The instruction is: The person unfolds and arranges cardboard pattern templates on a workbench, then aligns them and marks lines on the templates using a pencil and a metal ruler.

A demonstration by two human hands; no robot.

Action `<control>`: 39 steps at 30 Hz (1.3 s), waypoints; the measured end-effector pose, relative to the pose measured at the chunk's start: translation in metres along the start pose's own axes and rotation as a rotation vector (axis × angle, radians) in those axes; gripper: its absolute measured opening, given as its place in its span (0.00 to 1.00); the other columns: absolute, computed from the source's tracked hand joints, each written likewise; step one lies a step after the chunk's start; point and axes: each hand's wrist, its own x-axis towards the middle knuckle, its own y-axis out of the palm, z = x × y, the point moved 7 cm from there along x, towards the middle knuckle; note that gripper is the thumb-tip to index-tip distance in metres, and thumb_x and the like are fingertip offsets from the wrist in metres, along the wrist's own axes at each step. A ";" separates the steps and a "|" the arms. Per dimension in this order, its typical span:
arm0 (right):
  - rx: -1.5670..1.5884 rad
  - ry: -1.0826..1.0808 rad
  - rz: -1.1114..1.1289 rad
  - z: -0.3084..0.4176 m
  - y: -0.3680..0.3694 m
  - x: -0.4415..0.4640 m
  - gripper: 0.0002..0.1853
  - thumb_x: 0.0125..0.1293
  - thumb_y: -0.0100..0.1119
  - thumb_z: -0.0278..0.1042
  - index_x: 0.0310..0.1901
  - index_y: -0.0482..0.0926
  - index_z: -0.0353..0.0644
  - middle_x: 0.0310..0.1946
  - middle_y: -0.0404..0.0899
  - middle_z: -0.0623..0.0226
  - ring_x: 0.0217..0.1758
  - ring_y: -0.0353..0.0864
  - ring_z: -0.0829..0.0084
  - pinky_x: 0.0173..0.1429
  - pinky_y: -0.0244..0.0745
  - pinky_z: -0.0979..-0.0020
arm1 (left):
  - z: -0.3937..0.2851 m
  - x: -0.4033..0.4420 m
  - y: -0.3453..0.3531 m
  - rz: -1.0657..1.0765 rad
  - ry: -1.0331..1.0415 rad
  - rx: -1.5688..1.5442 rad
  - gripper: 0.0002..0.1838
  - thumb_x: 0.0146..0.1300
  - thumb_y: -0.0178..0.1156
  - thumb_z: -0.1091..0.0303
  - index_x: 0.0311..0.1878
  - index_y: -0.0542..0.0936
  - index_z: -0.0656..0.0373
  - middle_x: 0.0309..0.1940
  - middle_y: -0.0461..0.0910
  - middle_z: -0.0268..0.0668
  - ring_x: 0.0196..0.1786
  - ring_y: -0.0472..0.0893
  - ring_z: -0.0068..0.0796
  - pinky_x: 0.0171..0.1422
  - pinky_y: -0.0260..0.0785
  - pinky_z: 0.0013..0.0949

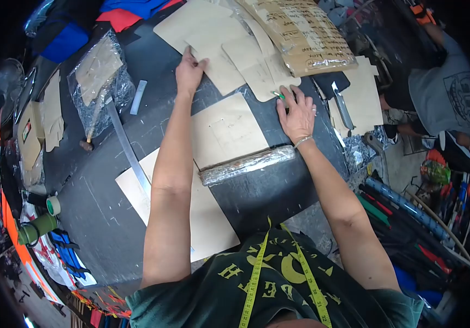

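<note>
My left hand [190,71] reaches to the top of the dark table, its fingers closed at the edge of a large card sheet [183,27]. Further right, my right hand [297,115] has a green pen [279,95] between thumb and fingers, beside some card pattern pieces [256,65]. Between my forearms lies a rectangular card piece [229,128] with lines drawn on it. A bar wrapped in clear plastic [248,165] rests along its lower edge. Another card sheet [207,218] lies partly under my left forearm.
A metal ruler [125,139], a hammer [88,142] and a plastic bag [98,71] are on the left. A utility knife [342,109] and a wrapped brown package [311,38] lie at right. Another person [448,87] is at the far right.
</note>
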 end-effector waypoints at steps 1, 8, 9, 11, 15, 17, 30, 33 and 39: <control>-0.008 0.003 0.003 -0.001 0.001 0.000 0.23 0.72 0.61 0.50 0.67 0.81 0.61 0.68 0.76 0.69 0.60 0.75 0.58 0.65 0.69 0.52 | -0.007 -0.004 -0.002 -0.045 -0.008 -0.006 0.47 0.63 0.72 0.57 0.80 0.63 0.69 0.43 0.90 0.46 0.50 0.89 0.44 0.61 0.77 0.40; -0.008 0.019 0.032 0.002 -0.001 0.001 0.23 0.72 0.61 0.50 0.68 0.81 0.61 0.69 0.75 0.69 0.61 0.75 0.58 0.67 0.69 0.53 | 0.010 0.011 0.010 0.004 -0.042 -0.162 0.42 0.63 0.71 0.60 0.79 0.67 0.60 0.46 0.90 0.48 0.54 0.88 0.48 0.64 0.76 0.40; -0.014 0.012 0.025 0.001 -0.003 0.006 0.24 0.72 0.61 0.50 0.68 0.81 0.61 0.69 0.75 0.69 0.61 0.75 0.58 0.67 0.69 0.53 | 0.000 0.013 0.008 -0.008 -0.036 -0.203 0.40 0.64 0.70 0.61 0.78 0.68 0.60 0.47 0.90 0.49 0.55 0.88 0.48 0.65 0.76 0.40; -0.019 0.010 0.028 0.001 0.001 0.001 0.24 0.72 0.61 0.49 0.68 0.81 0.61 0.69 0.75 0.69 0.61 0.75 0.57 0.66 0.69 0.52 | -0.001 0.022 0.009 -0.018 -0.008 -0.229 0.37 0.66 0.68 0.65 0.77 0.70 0.61 0.52 0.88 0.50 0.56 0.88 0.45 0.65 0.76 0.39; -0.017 0.009 0.021 0.001 0.001 0.002 0.24 0.72 0.61 0.49 0.68 0.80 0.61 0.69 0.74 0.69 0.62 0.74 0.57 0.66 0.69 0.51 | -0.013 0.042 -0.010 -0.098 -0.057 -0.118 0.35 0.68 0.65 0.68 0.77 0.70 0.64 0.62 0.83 0.54 0.58 0.87 0.40 0.66 0.75 0.38; -0.015 0.010 0.031 0.001 0.001 0.002 0.24 0.72 0.61 0.49 0.68 0.80 0.61 0.69 0.74 0.69 0.62 0.75 0.57 0.66 0.69 0.51 | -0.013 0.041 -0.026 -0.198 -0.161 -0.069 0.35 0.67 0.66 0.68 0.77 0.70 0.65 0.65 0.81 0.55 0.60 0.86 0.43 0.67 0.75 0.40; -0.020 0.022 0.045 0.001 0.003 0.002 0.25 0.72 0.61 0.50 0.69 0.79 0.62 0.69 0.74 0.69 0.61 0.74 0.56 0.67 0.69 0.51 | 0.052 0.078 -0.015 -0.122 -0.574 -1.024 0.12 0.76 0.60 0.68 0.57 0.78 0.63 0.46 0.85 0.40 0.36 0.81 0.29 0.33 0.74 0.31; -0.018 0.031 0.047 0.001 0.002 0.002 0.25 0.71 0.62 0.49 0.68 0.80 0.62 0.69 0.74 0.69 0.62 0.74 0.56 0.66 0.69 0.52 | 0.066 0.089 -0.016 -0.122 -0.442 -0.821 0.14 0.73 0.64 0.67 0.58 0.81 0.62 0.34 0.85 0.33 0.26 0.79 0.20 0.25 0.69 0.24; -0.011 0.040 0.051 0.000 0.003 0.003 0.24 0.71 0.62 0.49 0.68 0.81 0.62 0.69 0.75 0.69 0.62 0.74 0.56 0.67 0.69 0.52 | 0.078 0.102 -0.022 -0.177 -0.373 -0.781 0.08 0.69 0.67 0.68 0.43 0.85 0.63 0.28 0.83 0.33 0.23 0.79 0.22 0.27 0.74 0.27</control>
